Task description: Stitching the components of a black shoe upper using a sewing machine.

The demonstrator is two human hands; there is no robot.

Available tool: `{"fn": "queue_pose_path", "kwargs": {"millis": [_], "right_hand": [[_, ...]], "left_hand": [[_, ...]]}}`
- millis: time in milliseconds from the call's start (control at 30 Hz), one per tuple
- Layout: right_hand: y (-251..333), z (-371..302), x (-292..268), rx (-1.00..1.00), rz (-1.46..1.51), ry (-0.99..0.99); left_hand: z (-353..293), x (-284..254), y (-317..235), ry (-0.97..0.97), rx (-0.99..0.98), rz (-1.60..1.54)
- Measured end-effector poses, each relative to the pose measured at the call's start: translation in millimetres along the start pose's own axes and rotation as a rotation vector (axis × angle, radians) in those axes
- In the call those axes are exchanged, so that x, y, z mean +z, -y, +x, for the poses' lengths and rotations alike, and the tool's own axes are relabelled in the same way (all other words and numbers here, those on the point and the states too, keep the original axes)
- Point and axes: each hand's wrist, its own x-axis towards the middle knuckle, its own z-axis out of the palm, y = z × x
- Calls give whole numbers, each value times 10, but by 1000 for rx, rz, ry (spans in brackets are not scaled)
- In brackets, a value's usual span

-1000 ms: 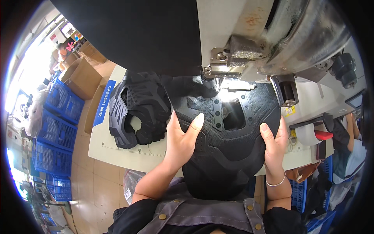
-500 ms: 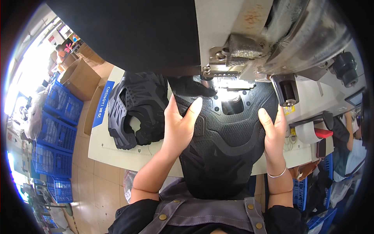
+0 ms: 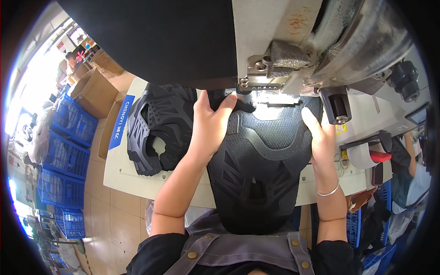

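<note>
A black moulded body-armour panel (image 3: 268,158) lies across the table edge, its near end hanging over my lap. Its far part passes under the brightly lit head of an industrial machine (image 3: 275,85), which hides it. My left hand (image 3: 211,121) grips the panel's far left edge, thumb on top, near a dark strap-like piece (image 3: 243,104) beside the lit spot. On the right edge, my right hand (image 3: 321,135) is closed with its thumb on the upper face; its other fingers are mostly hidden. A cut-out shows in the panel's near half.
More black armour pieces (image 3: 160,128) rest on the pale table (image 3: 123,176) at left. Beyond them stand cardboard boxes (image 3: 94,94) and stacked blue crates (image 3: 66,158). A black cylinder bracket (image 3: 337,105) juts out by my right hand. Another person's arm (image 3: 411,156) shows far right.
The panel has slid away from me, and its riveted opening is now hidden under the machine head. Both hands have shifted slightly away from me too, still holding the edges.
</note>
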Motion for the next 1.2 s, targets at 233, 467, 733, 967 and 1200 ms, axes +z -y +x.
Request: {"fn": "queue_pose_path", "kwargs": {"millis": [233, 467, 733, 967, 1200], "right_hand": [[-23, -99, 78, 33, 141, 8], [-17, -309, 45, 128, 97, 20], [-36, -460, 51, 189, 175, 21], [20, -605, 70, 248, 129, 103], [301, -646, -140, 383, -142, 747]], "left_hand": [[224, -199, 40, 130, -229, 50], [-191, -139, -17, 69, -148, -151], [-922, -197, 53, 88, -307, -232], [-1012, 163, 106, 97, -260, -265], [-903, 323, 139, -36, -152, -157]]}}
